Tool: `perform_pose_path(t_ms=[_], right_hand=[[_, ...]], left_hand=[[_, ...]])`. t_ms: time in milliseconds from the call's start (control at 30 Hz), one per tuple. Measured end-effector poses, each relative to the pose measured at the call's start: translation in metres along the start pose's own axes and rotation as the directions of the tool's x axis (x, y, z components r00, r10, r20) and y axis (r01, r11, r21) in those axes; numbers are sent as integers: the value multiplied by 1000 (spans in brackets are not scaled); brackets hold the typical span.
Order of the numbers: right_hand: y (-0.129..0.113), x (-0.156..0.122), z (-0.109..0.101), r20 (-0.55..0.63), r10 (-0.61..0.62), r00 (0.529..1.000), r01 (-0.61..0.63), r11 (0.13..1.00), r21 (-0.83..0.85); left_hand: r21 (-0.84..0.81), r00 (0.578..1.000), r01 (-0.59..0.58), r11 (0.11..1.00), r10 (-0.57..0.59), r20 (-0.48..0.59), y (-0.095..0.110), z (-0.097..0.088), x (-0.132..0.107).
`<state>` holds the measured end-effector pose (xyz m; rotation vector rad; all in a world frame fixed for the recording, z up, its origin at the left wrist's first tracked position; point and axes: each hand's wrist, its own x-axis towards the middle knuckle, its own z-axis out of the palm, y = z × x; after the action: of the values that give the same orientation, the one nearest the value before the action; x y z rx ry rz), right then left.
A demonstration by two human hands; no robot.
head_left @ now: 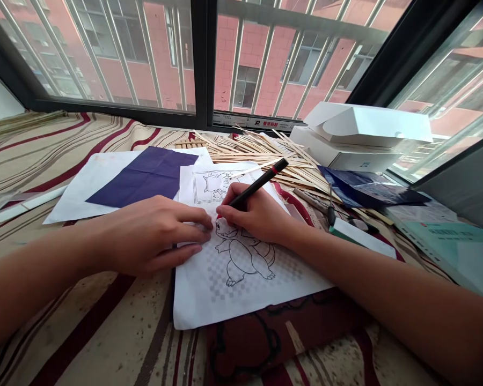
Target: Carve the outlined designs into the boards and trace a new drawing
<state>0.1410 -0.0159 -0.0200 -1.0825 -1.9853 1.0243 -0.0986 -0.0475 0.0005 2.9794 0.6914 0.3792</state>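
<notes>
A white sheet (209, 289) printed with a black outline of a cartoon creature (245, 257) lies on a striped cloth in front of me. My right hand (253, 212) is closed round a black pen (261, 182) whose tip rests on the drawing near the creature's head. My left hand (156, 233) lies flat with fingers stretched out, pressing the sheet's left edge, fingertips close to the pen tip.
A dark blue sheet (145, 179) lies on white paper (84, 187) at the left. Behind the drawing sits a heap of thin wooden sticks (265, 150), then a white open box (358, 134). Books (446, 241) and more blue sheets (366, 190) lie at right. A barred window (201, 59) stands behind.
</notes>
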Motion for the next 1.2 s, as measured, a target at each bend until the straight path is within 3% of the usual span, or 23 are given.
perform_pose_path(t_ms=[100,667,767,1000,1200], right_hand=[[0,0,0,2,-17,1000,17,1000,-17],[-1,-1,0,-9,-24,1000,24,999,-39],[-1,-1,0,12,-24,1000,25,999,-30],[-3,-1,1,-66,-25,998,15,991,-135],[-2,-1,-1,-13,-28,1000,27,996,-86]], left_hand=[[-84,999,-23,996,27,46,-5,-5,2],[-72,999,-25,997,28,37,-5,-4,3],[-70,999,-40,997,42,28,-5,-4,3],[-44,997,-79,996,79,-8,-6,-3,3],[-59,995,-89,994,87,-44,-7,0,3]])
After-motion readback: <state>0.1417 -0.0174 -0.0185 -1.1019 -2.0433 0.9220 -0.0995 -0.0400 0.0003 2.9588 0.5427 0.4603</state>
